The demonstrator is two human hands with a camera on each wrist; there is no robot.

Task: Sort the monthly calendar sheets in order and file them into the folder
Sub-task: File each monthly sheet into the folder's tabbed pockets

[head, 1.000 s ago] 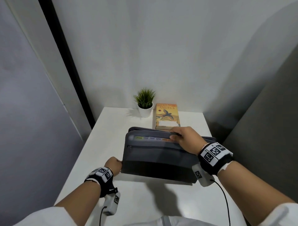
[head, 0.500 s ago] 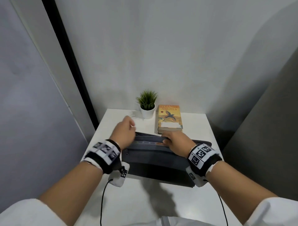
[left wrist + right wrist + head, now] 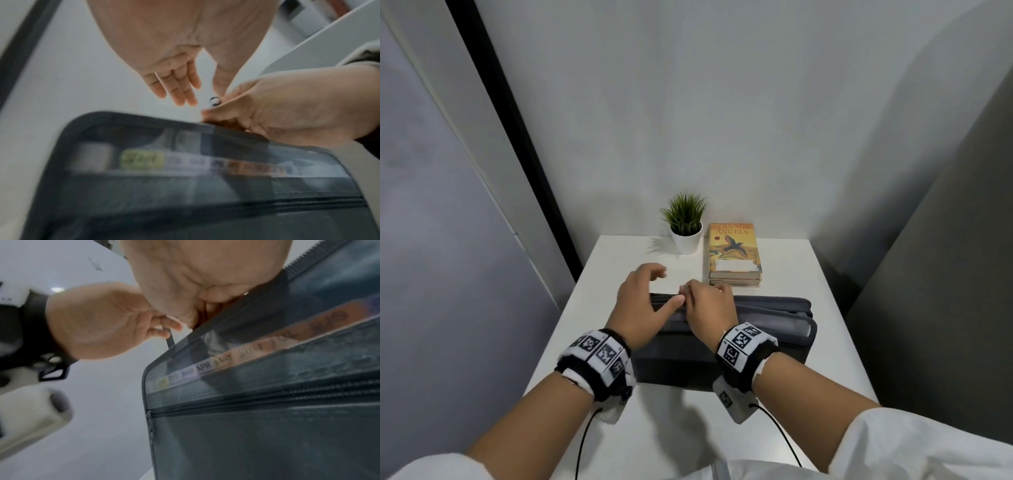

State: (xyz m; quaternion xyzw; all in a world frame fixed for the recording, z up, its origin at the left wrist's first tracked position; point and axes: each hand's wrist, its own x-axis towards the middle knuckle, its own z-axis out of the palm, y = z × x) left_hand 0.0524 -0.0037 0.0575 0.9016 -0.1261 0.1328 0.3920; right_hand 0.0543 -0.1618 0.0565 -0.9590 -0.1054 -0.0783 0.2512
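Head view showed both hands meeting on the top edge of the grey folder (image 3: 767,318), which stood on the white table (image 3: 619,428) at about 6 o'clock from the book (image 3: 734,251) and the potted plant (image 3: 685,221). The left hand (image 3: 642,301) had come up from the lower left corner of the folder, where it rested one second before, and it now lay over the top left part with the fingers relaxed and spread, gripping nothing that I could see. The right hand (image 3: 709,310) had slid along the top edge toward 9 o'clock, and its fingers were curled on that edge; in the left wrist view it seemed to pinch a small dark zipper pull (image 3: 214,101), but blur made this not certain. Through the clear front pocket the month tabs (image 3: 202,366) were readable, MAR and APR among them, so the calendar sheets seemed to be already inside the folder. The folder also looked lower and more closed than in the earlier frames. My judgement is that the filing was done and only the closing of the top was left.
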